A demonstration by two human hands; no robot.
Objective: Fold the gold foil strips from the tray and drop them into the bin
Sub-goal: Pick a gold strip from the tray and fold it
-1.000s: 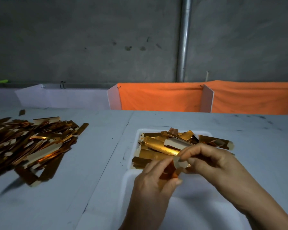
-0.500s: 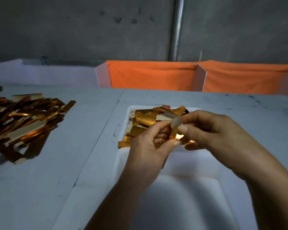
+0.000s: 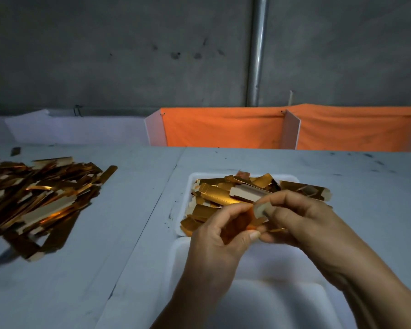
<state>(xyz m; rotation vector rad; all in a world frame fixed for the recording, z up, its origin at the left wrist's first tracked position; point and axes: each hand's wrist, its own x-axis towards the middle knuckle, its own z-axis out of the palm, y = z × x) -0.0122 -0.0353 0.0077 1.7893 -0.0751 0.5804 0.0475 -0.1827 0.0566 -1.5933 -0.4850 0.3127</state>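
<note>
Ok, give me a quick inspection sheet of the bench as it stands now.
Surface: grey table, scuffed with dark specks.
Job's things: white tray heaped with gold strips; white bin below the hands, contents not visible.
Clutter: loose strip pile at left.
Hands: left hand and right hand both pinch one strip over the tray.
Cables: nothing seen.
Surroundings: orange cloth, white dividers, metal pipe, concrete wall.

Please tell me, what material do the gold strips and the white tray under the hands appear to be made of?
The gold strips in the far white tray look like thin card with a shiny metallic foil face: bright glints on one side, dull pale backs. The near white tray looks like smooth moulded plastic or foam, with rounded edges and a matte surface; which one is unclear.
</note>
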